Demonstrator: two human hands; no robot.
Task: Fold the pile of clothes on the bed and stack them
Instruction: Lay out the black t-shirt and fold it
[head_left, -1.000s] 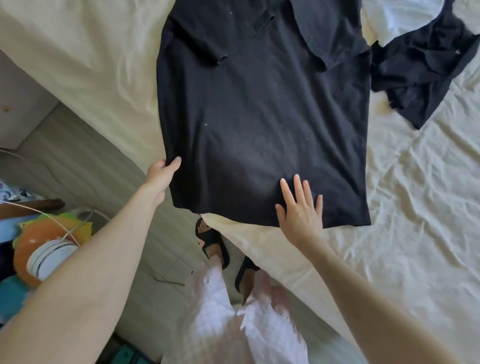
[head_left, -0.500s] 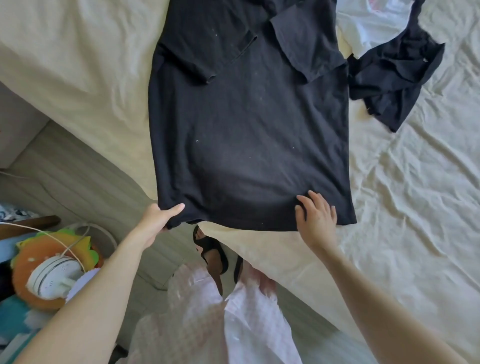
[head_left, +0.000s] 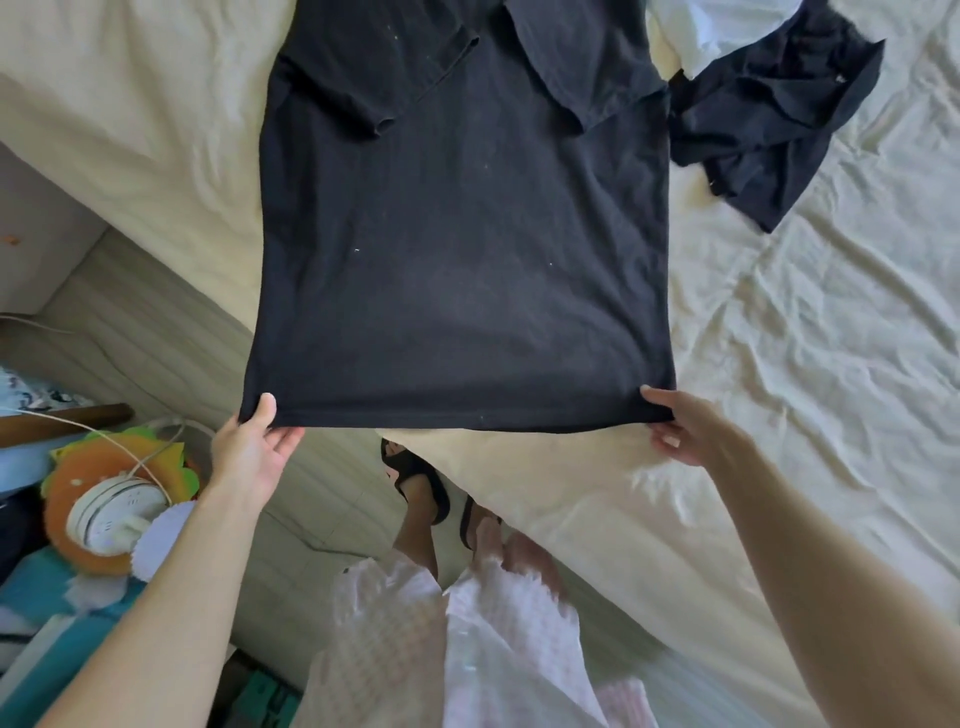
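A black T-shirt (head_left: 462, 249) lies spread over the corner of the bed (head_left: 810, 374), both sleeves folded inward across its top. My left hand (head_left: 254, 447) pinches the hem's left corner, thumb on top of the cloth. At the hem's right corner my right hand (head_left: 685, 426) grips the cloth, thumb on top and fingers underneath. The hem is lifted slightly off the cream sheet. A crumpled dark garment (head_left: 779, 119) and a white garment (head_left: 696, 31) lie on the bed to the upper right.
The bed's corner points toward my feet in black sandals (head_left: 415, 478) on the pale floor. To the left sits clutter: an orange and green toy (head_left: 67, 493), a white round device (head_left: 111, 519) with a cord, and blue items.
Both hands slid down and outward to the hem's two corners and took hold of them. The right hand went from lying flat on the shirt to gripping its corner.
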